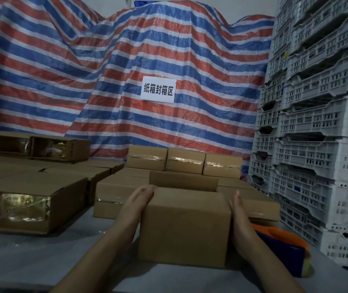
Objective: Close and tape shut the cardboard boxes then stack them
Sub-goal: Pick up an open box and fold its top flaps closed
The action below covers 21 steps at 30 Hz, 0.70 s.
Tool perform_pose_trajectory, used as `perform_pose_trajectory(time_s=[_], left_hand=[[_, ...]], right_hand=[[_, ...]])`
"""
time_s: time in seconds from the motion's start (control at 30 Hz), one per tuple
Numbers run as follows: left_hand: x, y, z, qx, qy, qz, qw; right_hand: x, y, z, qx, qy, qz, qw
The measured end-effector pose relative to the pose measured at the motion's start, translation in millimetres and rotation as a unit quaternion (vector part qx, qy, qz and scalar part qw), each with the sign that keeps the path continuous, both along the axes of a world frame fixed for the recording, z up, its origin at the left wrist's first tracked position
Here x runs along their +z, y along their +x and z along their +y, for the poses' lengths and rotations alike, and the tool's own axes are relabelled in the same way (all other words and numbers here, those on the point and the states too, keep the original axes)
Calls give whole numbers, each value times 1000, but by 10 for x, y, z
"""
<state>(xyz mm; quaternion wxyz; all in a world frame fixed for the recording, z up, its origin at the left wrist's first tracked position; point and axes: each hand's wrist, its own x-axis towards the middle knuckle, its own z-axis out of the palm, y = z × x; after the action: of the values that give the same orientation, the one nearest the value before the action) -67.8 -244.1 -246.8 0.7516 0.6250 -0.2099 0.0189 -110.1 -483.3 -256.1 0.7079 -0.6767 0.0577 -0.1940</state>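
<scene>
A: Head view, nearest first: what is between the hands?

B: A small cardboard box on the grey table. The left hand lies flat against its left side, fingers straight; the right hand lies flat against its right side. The far flap stands up, so the top is open. Its inside is hidden from here.

A: And beside it?

B: A tape dispenser, orange and blue, just right of the box, partly behind the right forearm.

A: Other boxes?

B: At left, a long carton lies on its side, its end covered with clear film; something yellowish shows through, too blurred to name. Behind the small box, larger cartons, and on them three taped boxes in a row. Further back hangs a striped tarp bearing a paper sign. White crates are stacked at right, cut off by the frame.
</scene>
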Motion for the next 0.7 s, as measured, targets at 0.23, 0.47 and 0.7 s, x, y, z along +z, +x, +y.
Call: perform_pose_trajectory(time_s=[0.23,0.47,0.7], left_hand=[[55,59,-95,19,-21,17,999],[37,35,-97,11,-57,2,998],[-2,134,-89,1,-93,-49,994]], right_hand=[[92,-54,68,16,-79,-58,995],[86,-60,-18,53,-60,-45,996],[79,-37,-30,44,29,-90,995]])
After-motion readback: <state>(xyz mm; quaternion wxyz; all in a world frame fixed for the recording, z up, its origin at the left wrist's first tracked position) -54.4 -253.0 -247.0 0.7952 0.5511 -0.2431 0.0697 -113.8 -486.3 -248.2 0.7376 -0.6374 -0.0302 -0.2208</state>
